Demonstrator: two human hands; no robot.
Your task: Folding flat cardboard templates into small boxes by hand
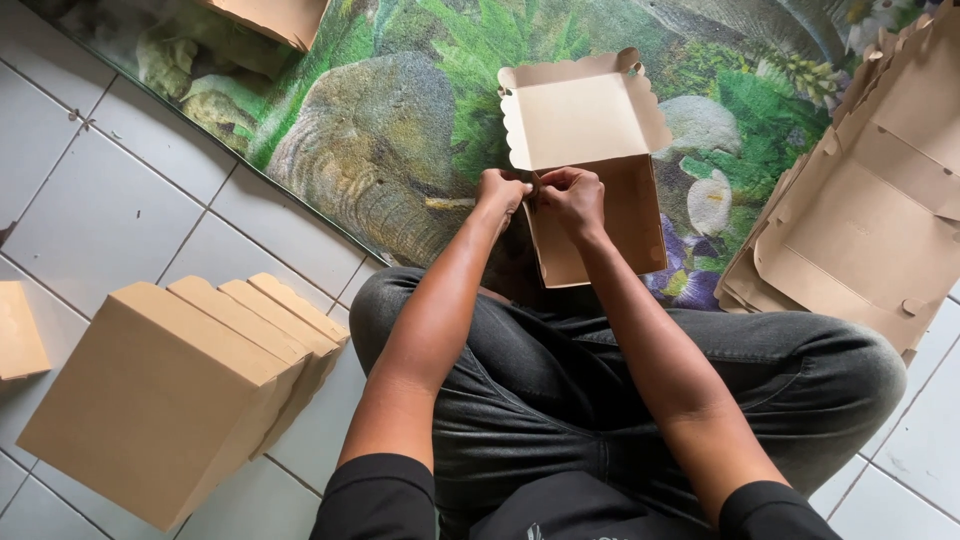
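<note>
Both hands on cardboard box corner, w/ pinch.

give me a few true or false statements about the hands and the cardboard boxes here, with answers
1. Both hands pinch the near left corner of the brown box. True: the left hand and right hand meet on the half-folded box.
2. The box lid is shut. False: its scalloped lid stands open.
3. Folded boxes lie stacked at the left on the tiles. True: the stack of boxes.
4. The flat blanks lie at the left. False: the flat blanks lie at the right.
</note>
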